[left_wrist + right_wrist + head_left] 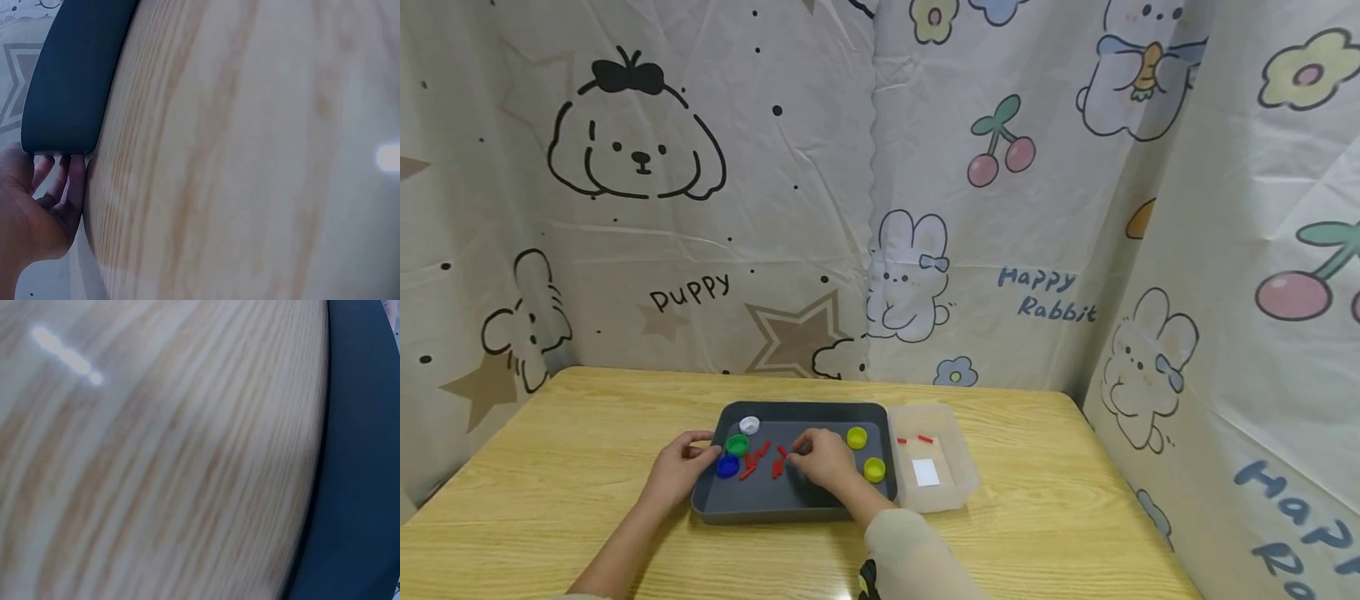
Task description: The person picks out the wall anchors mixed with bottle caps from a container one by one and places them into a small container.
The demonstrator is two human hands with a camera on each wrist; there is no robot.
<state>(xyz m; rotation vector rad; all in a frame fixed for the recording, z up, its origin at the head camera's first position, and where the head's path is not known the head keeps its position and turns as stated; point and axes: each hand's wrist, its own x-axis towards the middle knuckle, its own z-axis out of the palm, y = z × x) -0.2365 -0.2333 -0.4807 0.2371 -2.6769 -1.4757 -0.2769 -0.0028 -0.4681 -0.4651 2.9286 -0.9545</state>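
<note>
A dark grey tray (pixel 790 508) holds several small red sticks (pixel 751 463) left of its middle. My left hand (pixel 676 468) holds the tray's left end, thumb at the rim. In the left wrist view, the left hand's fingers (pixel 75 181) lie against the tray's outer end wall (pixel 69 106). My right hand (pixel 823 460) reaches over the front rim, thumb and index fingertips right at a red stick (pixel 782 451); I cannot tell whether they pinch it. The right wrist view shows the tray's side wall (pixel 356 462), with the right hand out of frame.
Bottle caps stand in the tray: white (pixel 749 426), green (pixel 737 446) and blue (pixel 727 466) at left, yellow caps (pixel 857 437) at right. A translucent box (pixel 958 467) beside the tray holds two red sticks (pixel 925 438) and a white square (pixel 926 472). Printed curtains (pixel 790 208) hang behind the wooden table (pixel 1037 500).
</note>
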